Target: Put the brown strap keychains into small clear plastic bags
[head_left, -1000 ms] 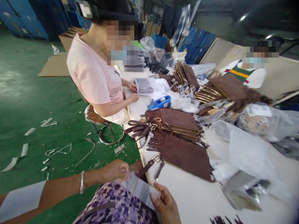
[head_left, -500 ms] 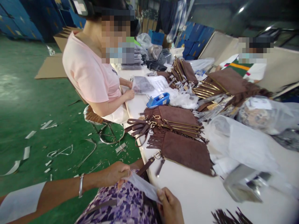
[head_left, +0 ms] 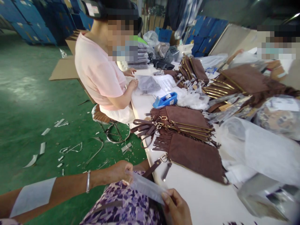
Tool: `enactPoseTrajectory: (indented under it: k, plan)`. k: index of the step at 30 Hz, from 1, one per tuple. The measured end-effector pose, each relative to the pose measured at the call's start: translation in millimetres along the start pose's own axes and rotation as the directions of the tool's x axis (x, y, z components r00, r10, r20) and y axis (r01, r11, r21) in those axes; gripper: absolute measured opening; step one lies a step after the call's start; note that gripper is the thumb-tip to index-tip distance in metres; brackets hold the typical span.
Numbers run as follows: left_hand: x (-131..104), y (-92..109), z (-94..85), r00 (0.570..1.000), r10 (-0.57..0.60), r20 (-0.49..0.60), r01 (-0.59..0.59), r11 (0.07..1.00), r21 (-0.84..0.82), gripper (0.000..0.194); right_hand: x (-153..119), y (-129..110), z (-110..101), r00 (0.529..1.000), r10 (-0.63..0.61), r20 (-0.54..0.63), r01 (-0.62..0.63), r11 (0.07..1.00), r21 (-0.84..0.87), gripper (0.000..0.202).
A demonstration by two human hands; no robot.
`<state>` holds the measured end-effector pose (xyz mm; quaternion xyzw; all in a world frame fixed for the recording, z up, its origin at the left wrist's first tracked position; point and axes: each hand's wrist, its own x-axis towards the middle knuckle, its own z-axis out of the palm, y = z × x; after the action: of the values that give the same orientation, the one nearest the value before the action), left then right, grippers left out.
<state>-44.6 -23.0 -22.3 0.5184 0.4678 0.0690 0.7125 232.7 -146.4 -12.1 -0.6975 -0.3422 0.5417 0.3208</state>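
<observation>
Left hand (head_left: 119, 172) was pinched on one end of a clear plastic sleeve (head_left: 146, 187), and the right hand (head_left: 177, 207) had the other end between thumb and fingers, so the sleeve was stretched between them low down, just over the purple floral lap (head_left: 122, 206) at the near edge of the white surface (head_left: 199, 200). Left wrist had a silver bangle (head_left: 88, 181) on it. Right beside the hands a brown fringed suede bag (head_left: 194, 156) lay flat on the surface, its strap (head_left: 152, 168) hanging off the edge, with a stack of the same bags (head_left: 185, 120) behind it. Further up, a blue tape dispenser (head_left: 165, 100), and a person in a pink shirt (head_left: 98, 72) sat handling a grey plastic bag (head_left: 147, 84).
</observation>
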Motion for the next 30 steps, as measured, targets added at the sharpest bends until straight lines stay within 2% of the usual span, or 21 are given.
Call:
enactPoseTrajectory:
  k: [3,6,11,15,17,19,21,24,27,30]
  plan:
    - [-0.4,-4.6,-0.9,0.999,-0.001,0.043,0.001,1.000,-0.015,0.029,1.8,0.5,6.1,0.998,-0.040,-0.047,0.036,0.996,-0.082,0.045]
    - [-6.3,-12.2,-5.9,0.994,0.005,0.107,-0.005,1.000,-0.004,0.039,5.2,-0.5,16.4,0.991,-0.111,-0.069,0.099,0.982,-0.158,0.049]
    - [-21.7,-26.0,-27.2,0.975,-0.037,0.218,0.035,0.999,0.012,0.056,14.8,-6.1,37.1,0.986,-0.156,-0.053,0.138,0.958,-0.250,0.051]
    - [-15.2,-20.3,-38.4,0.984,0.007,0.177,-0.015,0.999,0.041,0.047,20.3,-11.1,52.8,0.979,-0.204,0.014,0.199,0.937,-0.287,0.049]
    - [-3.1,-10.2,-31.6,0.982,0.058,0.182,-0.059,0.998,0.004,0.046,21.6,-16.9,58.8,0.974,-0.223,0.044,0.227,0.932,-0.282,0.047]
    - [10.0,1.5,-16.7,0.963,0.093,0.254,-0.083,0.995,-0.051,0.051,22.9,-25.1,63.2,0.968,-0.238,0.083,0.252,0.925,-0.283,0.045]
    - [19.6,11.7,0.6,0.942,0.103,0.320,-0.075,0.992,-0.098,0.047,24.4,-32.6,66.0,0.962,-0.253,0.099,0.271,0.917,-0.293,0.043]
    - [23.2,18.5,16.4,0.946,0.091,0.310,-0.055,0.991,-0.123,0.045,25.4,-33.7,67.5,0.967,-0.246,0.062,0.254,0.923,-0.291,0.047]
    - [18.1,15.0,13.5,0.971,0.111,0.212,-0.091,0.990,-0.104,0.047,23.4,-16.2,66.0,0.993,-0.116,-0.032,0.107,0.973,-0.202,0.054]
    - [11.9,9.0,2.5,0.979,0.139,0.145,-0.134,0.990,-0.047,0.047,22.4,10.7,64.1,0.988,-0.039,-0.152,0.012,0.985,-0.175,0.054]
